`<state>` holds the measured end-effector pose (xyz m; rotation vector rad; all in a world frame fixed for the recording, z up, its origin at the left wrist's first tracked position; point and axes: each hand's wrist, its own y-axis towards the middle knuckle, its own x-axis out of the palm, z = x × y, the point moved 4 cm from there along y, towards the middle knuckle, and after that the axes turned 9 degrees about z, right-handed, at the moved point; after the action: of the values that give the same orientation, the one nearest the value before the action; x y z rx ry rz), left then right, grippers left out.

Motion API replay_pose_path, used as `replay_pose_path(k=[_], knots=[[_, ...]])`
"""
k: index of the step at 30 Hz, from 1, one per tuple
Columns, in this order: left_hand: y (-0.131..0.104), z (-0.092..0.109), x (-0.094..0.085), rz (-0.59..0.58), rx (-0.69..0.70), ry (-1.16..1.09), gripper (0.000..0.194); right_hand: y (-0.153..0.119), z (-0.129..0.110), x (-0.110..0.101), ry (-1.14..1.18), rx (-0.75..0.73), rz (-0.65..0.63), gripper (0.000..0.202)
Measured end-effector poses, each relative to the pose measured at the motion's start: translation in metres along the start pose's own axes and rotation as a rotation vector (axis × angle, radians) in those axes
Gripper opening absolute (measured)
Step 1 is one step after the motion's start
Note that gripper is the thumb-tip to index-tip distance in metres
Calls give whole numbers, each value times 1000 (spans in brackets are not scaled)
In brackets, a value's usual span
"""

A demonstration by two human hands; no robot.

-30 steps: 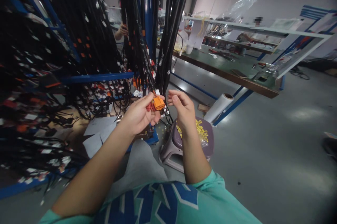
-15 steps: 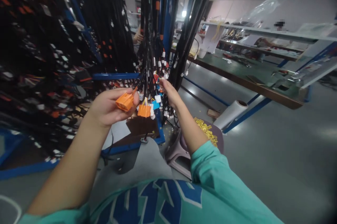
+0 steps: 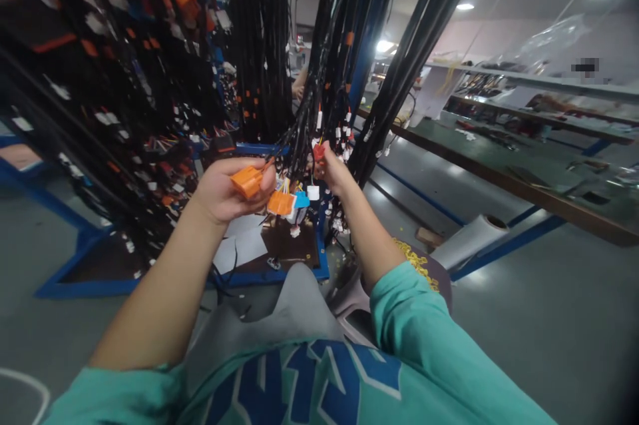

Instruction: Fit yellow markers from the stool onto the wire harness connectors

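An orange connector [image 3: 246, 182] lies in my left hand [image 3: 224, 193], its fingers closed around it, with wires running up from it. My right hand [image 3: 335, 170] pinches a small red connector [image 3: 319, 153] at the hanging black wire harness [image 3: 305, 115]. Between the two hands dangle another orange connector [image 3: 281, 202], a blue connector [image 3: 301, 200] and a white connector [image 3: 313, 193], all on wires of the bundle. The fingertips of my right hand are partly hidden behind the hand.
Dense hanging harnesses [image 3: 164, 78] fill the left side on a blue-framed rack [image 3: 322, 258]. At my right, a stool [image 3: 444, 278] holds yellow pieces [image 3: 417, 262] beside a plastic film roll [image 3: 474, 238]. A green-topped workbench [image 3: 499, 145] stands further right. Another person's hand [image 3: 298, 86] shows behind the harness.
The view has swung left, so everything sits further right in it. My left hand still holds the orange connector. A red connector now shows clearly in my right hand.
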<state>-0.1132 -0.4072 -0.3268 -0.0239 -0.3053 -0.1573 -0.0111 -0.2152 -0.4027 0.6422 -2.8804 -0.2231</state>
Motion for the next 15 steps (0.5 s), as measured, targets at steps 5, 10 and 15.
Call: replay_pose_path(k=[5, 10, 15], knots=[[8, -6, 8, -38, -33, 65, 31, 32, -60, -9, 14, -232, 116, 64], [14, -13, 10, -75, -63, 63, 32, 39, -111, 13, 17, -287, -143, 65], [13, 0, -27, -52, -59, 15, 30, 37, -120, 9, -30, -281, -171, 52]])
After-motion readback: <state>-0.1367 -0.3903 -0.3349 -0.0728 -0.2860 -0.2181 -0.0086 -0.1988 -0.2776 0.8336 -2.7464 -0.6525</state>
